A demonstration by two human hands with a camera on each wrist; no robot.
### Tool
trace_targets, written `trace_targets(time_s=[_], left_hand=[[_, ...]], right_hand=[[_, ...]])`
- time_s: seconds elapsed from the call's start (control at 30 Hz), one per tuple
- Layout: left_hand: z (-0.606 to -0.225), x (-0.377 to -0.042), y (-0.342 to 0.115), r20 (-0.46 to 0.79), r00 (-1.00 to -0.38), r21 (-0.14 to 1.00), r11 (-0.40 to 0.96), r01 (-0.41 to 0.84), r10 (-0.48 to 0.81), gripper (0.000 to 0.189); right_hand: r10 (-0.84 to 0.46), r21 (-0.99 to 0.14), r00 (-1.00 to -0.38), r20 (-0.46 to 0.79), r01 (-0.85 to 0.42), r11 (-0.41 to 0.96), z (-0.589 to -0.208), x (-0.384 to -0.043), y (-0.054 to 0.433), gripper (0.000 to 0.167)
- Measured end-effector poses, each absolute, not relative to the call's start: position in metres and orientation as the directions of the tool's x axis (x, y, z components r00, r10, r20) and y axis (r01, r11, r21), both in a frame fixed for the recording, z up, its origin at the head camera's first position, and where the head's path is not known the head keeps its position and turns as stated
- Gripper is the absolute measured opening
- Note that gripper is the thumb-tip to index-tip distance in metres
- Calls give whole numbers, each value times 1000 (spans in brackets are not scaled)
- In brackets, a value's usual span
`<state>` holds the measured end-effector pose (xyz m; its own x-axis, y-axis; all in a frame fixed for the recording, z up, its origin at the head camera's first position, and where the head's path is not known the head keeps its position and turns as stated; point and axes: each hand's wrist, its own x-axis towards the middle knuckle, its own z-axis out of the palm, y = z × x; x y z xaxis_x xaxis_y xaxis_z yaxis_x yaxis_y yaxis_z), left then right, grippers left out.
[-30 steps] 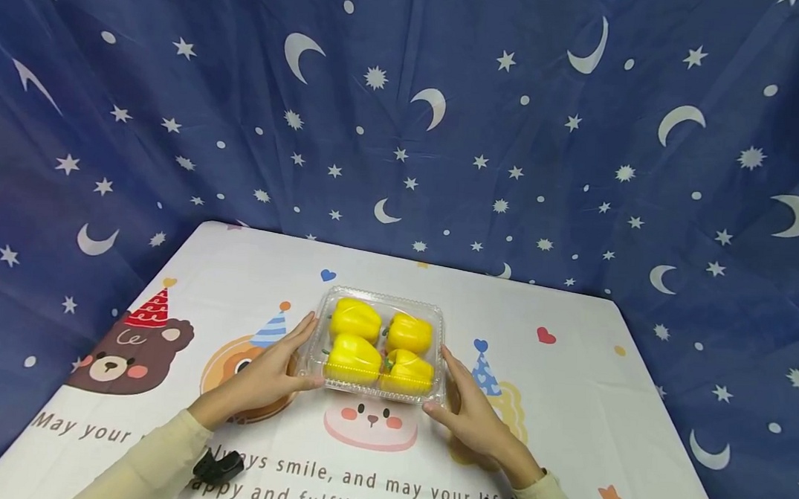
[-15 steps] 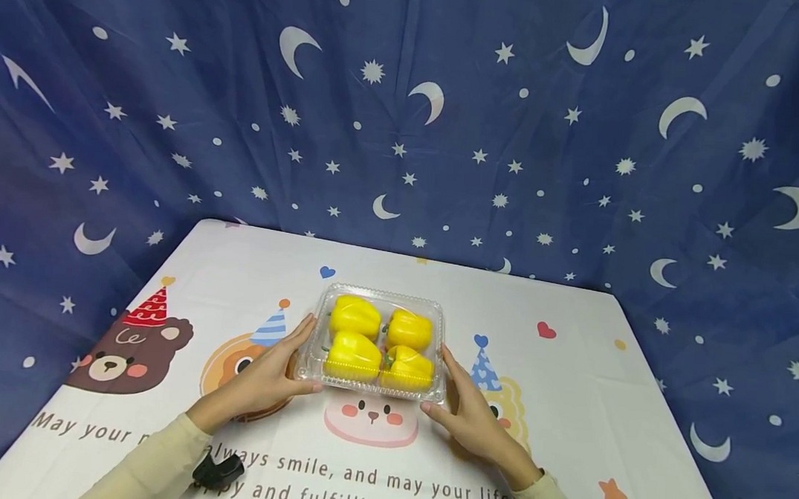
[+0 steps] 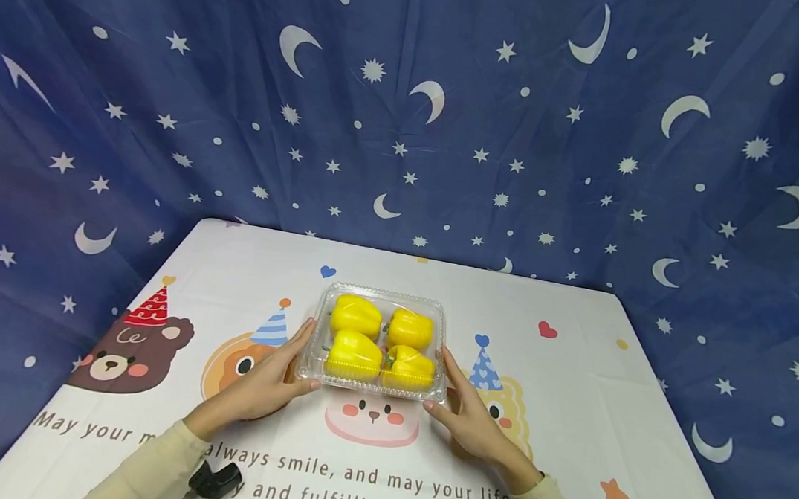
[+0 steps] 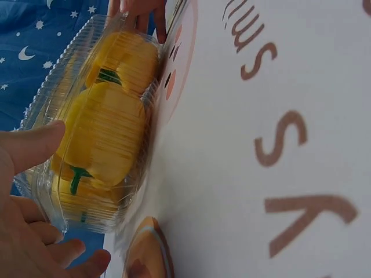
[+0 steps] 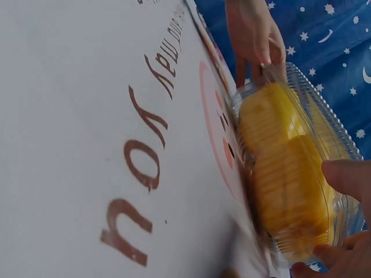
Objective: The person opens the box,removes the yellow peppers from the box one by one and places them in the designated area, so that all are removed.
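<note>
A clear hinged plastic container [image 3: 380,297] holds several yellow bell peppers [image 3: 354,357] with green stems, two rows visible through its lid. It rests on the table, slightly turned. At its left end is my left hand [image 3: 263,383]: the thumb tip overlaps the near corner, and the fingers lie loosely spread beside the end wall. In the left wrist view, those fingertips [image 4: 95,262] show just past the container's end. My right hand [image 3: 474,418] holds the opposite end, thumb at the near corner. The right wrist view has its fingertips [image 5: 324,253] against the lower wall.
A white cloth [image 3: 568,376] printed with cartoon animals, hearts and brown lettering covers the table. Behind and at both sides hangs a dark blue curtain [image 3: 459,118] with moons and stars. Black wrist devices [image 3: 215,481] sit at the ends of beige sleeves [image 3: 156,462].
The left thumb and fingers have eased slightly back from the container's edge. The right fingertips have come marginally inward; the container stays in the same place, and the head view shifts a little.
</note>
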<state>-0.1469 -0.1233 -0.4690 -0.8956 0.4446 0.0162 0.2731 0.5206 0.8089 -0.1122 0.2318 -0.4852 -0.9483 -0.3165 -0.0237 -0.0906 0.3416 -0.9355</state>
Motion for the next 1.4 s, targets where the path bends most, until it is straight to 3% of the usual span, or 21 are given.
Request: trace_targets(time_s=[0.37, 1.4], left_hand=[[-471, -143, -119, -30, -893, 838, 498, 222, 449, 93], [-475, -132, -108, -13, -927, 848, 495, 189, 376, 76]], right_hand=[[-304, -954, -953, -8, -84, 288, -485, -111, 227, 92], [-301, -958, -953, 28, -111, 263, -486, -110, 224, 88]])
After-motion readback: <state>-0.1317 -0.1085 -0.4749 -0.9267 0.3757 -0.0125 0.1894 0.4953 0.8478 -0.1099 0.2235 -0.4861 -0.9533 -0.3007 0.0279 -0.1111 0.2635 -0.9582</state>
